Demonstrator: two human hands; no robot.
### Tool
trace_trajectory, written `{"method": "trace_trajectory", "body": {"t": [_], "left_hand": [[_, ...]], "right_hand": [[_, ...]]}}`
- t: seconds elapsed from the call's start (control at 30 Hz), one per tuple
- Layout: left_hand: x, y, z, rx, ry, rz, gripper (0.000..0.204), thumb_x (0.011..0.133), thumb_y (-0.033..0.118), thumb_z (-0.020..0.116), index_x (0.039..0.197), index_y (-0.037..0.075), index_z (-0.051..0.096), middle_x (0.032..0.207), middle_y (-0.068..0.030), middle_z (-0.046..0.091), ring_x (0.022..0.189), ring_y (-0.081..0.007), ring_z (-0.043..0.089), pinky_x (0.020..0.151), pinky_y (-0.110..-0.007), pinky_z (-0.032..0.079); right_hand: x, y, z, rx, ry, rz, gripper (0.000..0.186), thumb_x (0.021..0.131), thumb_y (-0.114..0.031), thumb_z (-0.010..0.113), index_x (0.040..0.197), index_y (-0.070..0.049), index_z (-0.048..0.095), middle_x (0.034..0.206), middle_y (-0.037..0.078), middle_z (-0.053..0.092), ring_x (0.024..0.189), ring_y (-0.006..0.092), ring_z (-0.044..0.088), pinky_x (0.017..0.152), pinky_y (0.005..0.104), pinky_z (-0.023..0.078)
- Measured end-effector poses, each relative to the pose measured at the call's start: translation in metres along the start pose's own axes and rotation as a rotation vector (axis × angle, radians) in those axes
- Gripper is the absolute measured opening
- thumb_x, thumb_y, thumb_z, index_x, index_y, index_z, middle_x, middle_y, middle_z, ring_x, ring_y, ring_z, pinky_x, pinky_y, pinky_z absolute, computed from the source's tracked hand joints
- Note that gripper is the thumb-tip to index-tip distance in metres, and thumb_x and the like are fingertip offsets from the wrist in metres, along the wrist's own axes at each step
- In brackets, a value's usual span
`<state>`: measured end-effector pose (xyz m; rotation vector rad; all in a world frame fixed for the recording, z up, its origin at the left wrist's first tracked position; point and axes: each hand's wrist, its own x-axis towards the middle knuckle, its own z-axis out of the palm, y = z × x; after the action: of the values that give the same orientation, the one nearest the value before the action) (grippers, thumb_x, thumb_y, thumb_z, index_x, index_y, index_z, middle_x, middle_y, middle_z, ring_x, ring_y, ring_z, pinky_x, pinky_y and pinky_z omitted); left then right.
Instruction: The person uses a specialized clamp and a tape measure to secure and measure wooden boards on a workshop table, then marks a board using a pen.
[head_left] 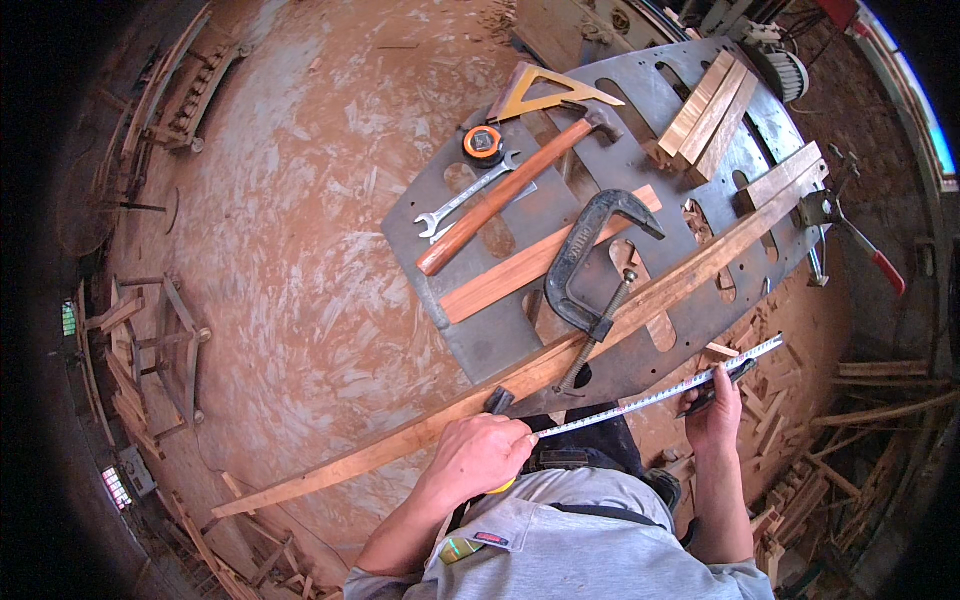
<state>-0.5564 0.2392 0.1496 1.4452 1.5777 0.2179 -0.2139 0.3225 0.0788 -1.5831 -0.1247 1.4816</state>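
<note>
My left hand is closed at waist height, with a bit of yellow showing under it. From its fingers a white tape measure blade stretches up and right to my right hand. That hand pinches the blade near its far end, thumb on top, and also holds a dark, slim object whose kind I cannot make out. Just beyond my left hand, a short black piece touches a long wooden strip. This strip lies diagonally over the metal table's near edge and sticks out far to the left.
On the slotted metal table lie a C-clamp, a hammer, a wrench, an orange-black tape measure, a set square, a reddish board and wood blocks. A red-handled clamp juts out right. Offcuts litter the floor.
</note>
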Motion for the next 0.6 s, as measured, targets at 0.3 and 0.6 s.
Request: {"method": "trace_trajectory", "body": {"t": [0.3, 0.6], "left_hand": [[0.002, 0.004, 0.001, -0.007, 0.018, 0.014, 0.025, 0.094, 0.029, 0.064, 0.088, 0.008, 0.075, 0.081, -0.0157, 0.072, 0.081, -0.0372, 0.07, 0.07, -0.049, 0.054], [0.005, 0.003, 0.01, 0.01, 0.02, -0.002, 0.027, 0.095, 0.03, 0.064, 0.086, 0.007, 0.074, 0.082, -0.0156, 0.071, 0.081, -0.0377, 0.07, 0.07, -0.051, 0.054]], "right_hand": [[0.005, -0.006, 0.0, 0.015, -0.033, 0.006, 0.02, 0.103, -0.031, 0.067, 0.101, -0.013, 0.056, 0.079, 0.003, 0.06, 0.061, 0.019, 0.061, 0.054, 0.0346, 0.049], [0.017, -0.006, -0.008, 0.041, -0.075, 0.002, 0.019, 0.103, -0.029, 0.066, 0.103, -0.013, 0.056, 0.081, 0.005, 0.062, 0.064, 0.0201, 0.061, 0.055, 0.0338, 0.05]]}}
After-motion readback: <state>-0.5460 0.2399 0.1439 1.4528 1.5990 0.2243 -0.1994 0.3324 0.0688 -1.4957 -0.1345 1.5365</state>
